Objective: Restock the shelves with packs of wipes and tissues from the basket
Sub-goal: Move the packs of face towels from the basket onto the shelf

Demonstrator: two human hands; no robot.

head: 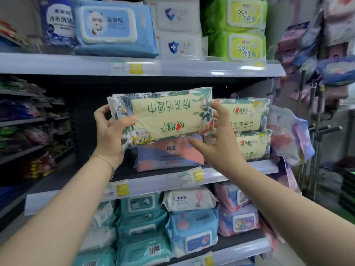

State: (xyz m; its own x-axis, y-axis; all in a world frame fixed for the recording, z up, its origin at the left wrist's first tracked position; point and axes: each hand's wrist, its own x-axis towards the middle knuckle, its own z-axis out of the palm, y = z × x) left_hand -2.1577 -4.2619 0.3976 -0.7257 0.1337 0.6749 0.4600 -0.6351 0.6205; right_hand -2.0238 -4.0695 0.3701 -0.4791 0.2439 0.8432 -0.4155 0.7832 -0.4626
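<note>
Head view: upside-down pack (pixel 163 116) in both hands (pixel 110 135) (pixel 221 139)

The leaf-print pack (pixel 163 116) held by the left grip (pixel 110 135) and the right grip (pixel 217 139) is wrapped in thin glossy plastic film, crinkled at both ends and catching the light. Just below the grips, the pink and blue pack (pixel 169 156) wears a smoother, more matt film, and the shelf rail (pixel 240 170) under it is a smooth shiny plastic strip carrying paper price tags (pixel 191 176). High above the left grip, the blue pack (pixel 115 48) has a hard, smooth plastic lid (pixel 108 24).
</note>
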